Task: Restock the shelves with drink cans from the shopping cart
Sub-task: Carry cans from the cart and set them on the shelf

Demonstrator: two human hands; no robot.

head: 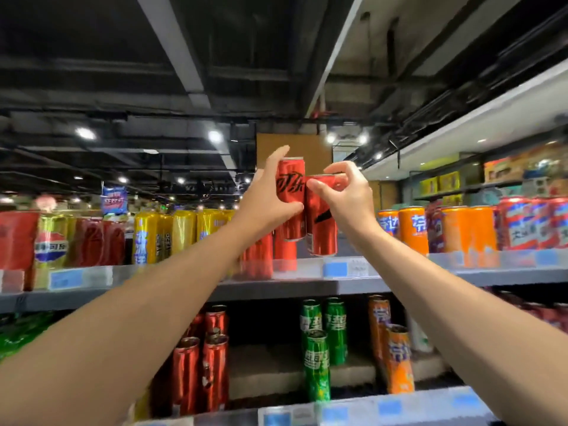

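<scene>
While both arms reach up over the grey metal upper shelf (pixel 307 284), the left hand (pixel 264 198) grasps a tall red aluminium drink can (pixel 291 192), and the right hand (pixel 347 198) grasps a second red aluminium can (pixel 321 222) touching it, both above that shelf's red cans (pixel 284 250).

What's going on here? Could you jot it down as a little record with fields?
place: store aisle with drink shelves
left hand: grips a tall red can, held above the shelf
right hand: grips a second red can, beside the first
upper shelf: red cans already standing, yellow cans to the left, orange cans to the right
lower shelf: red, green and orange cans
shopping cart: not in view
</scene>
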